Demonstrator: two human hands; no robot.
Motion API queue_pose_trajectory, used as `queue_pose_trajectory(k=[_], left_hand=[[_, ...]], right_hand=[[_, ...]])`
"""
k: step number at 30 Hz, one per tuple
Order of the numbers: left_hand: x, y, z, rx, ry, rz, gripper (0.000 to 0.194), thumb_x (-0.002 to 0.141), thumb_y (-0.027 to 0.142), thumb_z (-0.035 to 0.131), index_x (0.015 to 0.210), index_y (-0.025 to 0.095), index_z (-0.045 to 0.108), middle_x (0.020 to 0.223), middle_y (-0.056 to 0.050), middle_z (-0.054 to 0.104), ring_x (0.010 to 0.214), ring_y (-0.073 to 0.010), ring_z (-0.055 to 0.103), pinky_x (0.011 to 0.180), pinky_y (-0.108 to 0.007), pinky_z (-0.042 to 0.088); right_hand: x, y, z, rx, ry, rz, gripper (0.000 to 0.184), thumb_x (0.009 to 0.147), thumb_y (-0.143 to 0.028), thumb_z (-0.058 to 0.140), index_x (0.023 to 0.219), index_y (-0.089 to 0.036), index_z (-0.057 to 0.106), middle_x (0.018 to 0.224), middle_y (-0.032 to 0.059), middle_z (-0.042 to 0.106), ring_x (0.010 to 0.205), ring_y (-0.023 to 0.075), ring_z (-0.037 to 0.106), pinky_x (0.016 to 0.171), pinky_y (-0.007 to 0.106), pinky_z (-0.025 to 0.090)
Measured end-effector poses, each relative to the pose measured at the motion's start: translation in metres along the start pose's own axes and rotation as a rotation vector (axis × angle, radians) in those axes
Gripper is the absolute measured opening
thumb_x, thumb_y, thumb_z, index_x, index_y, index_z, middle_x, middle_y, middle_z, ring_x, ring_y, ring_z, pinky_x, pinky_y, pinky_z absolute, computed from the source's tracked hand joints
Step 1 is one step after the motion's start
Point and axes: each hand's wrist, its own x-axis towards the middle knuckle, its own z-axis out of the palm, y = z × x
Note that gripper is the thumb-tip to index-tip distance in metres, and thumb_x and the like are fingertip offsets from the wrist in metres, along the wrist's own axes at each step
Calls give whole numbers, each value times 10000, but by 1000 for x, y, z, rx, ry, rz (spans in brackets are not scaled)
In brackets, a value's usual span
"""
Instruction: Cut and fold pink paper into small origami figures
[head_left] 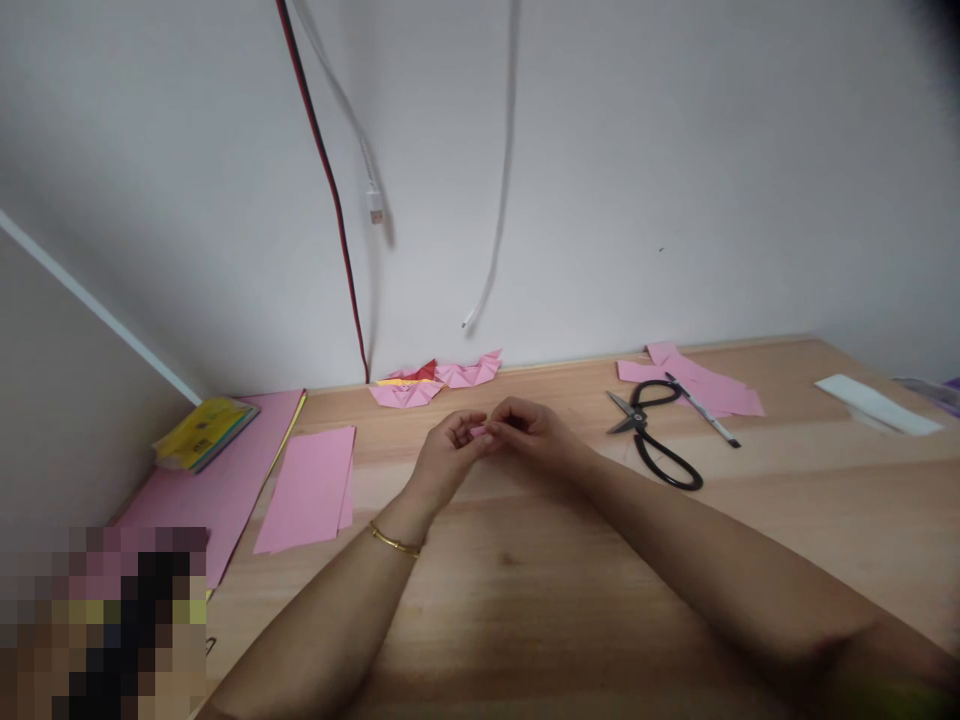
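Above the middle of the wooden table, my left hand (448,450) and my right hand (541,438) meet at the fingertips. Between them a small piece of pink paper (478,432) shows, mostly covered by the fingers. Both hands are closed on it in a pinch. My left wrist wears a gold bangle. Just beyond the hands, against the wall, lie folded pink paper pieces (469,372), with a bit of red and yellow paper (420,374) among them. To the right of my right hand, black-handled scissors (639,418) lie with their blades apart.
A pen (703,410) lies over pink paper offcuts (724,390) beside the scissors. Farther right is a white strip (877,403). At left are cut pink sheets (309,490), a larger pink sheet (225,500) and a yellow packet (204,435). Cables (512,130) hang down the wall.
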Motion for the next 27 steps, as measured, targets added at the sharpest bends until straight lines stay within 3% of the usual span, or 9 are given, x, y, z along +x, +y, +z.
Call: queue_pose_trajectory(k=[5, 12, 18, 27], left_hand=[[-2, 2, 0, 262, 21, 29, 195, 694, 311, 686, 825, 167, 685, 619, 19, 571, 570, -92, 471, 529, -212, 361], [-2, 6, 1, 236, 17, -9, 158, 684, 307, 689, 748, 164, 665, 608, 11, 595, 548, -97, 480, 518, -213, 372], [0, 3, 0, 111, -12, 46, 197, 776, 345, 610, 821, 155, 636, 731, -33, 648, 692, -138, 583, 669, -264, 454], [-1, 2, -2, 195, -9, 93, 151, 795, 295, 585, 756, 159, 637, 719, -34, 650, 697, -143, 583, 684, -265, 435]], right_hand=[[0, -2, 0, -36, 8, -10, 194, 828, -351, 557, 748, -175, 570, 693, 1, 559, 666, 122, 492, 599, 239, 386], [0, 1, 4, -66, 14, -45, 190, 828, -346, 555, 737, -180, 543, 677, -2, 549, 642, 121, 484, 585, 241, 378], [1, 3, 1, -89, 39, -17, 213, 840, -368, 543, 746, -178, 558, 693, 8, 573, 662, 131, 510, 611, 253, 398], [0, 5, 3, -110, 3, -66, 248, 853, -399, 527, 739, -180, 554, 695, 9, 585, 659, 131, 515, 608, 250, 396]])
